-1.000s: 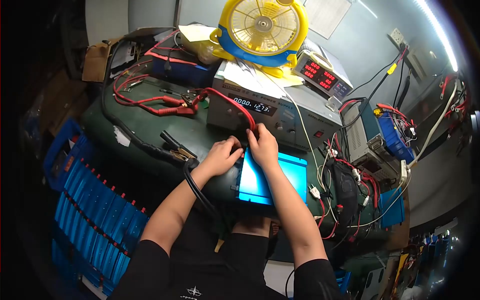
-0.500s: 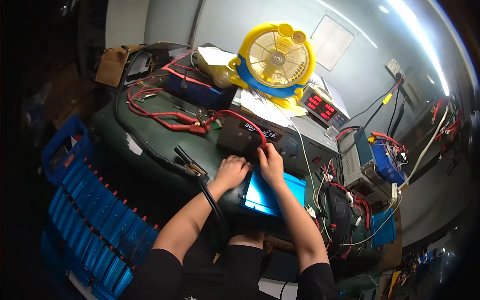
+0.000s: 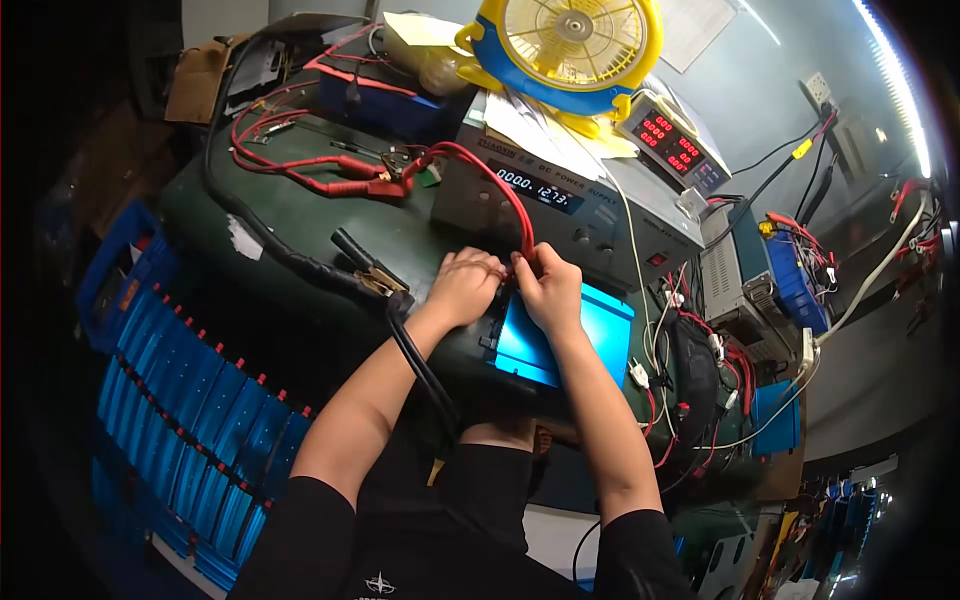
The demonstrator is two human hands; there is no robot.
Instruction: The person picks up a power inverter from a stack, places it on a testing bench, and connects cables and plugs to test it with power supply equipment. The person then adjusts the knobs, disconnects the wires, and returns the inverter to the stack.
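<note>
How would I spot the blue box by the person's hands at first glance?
Start at the yellow-and-blue fan at the top, then drop to the grey power supply beneath it. In front of that, on the dark green bench, lies a flat, shiny blue box. Unlike the blue units lined up at lower left, it has the person's right hand over it.

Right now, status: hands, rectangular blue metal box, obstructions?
Right hand pinching red cables; left hand alongside, grip hidden. Box on dark green tabletop, partly covered by right arm. Possibly in the way: black cable across left forearm.
</note>
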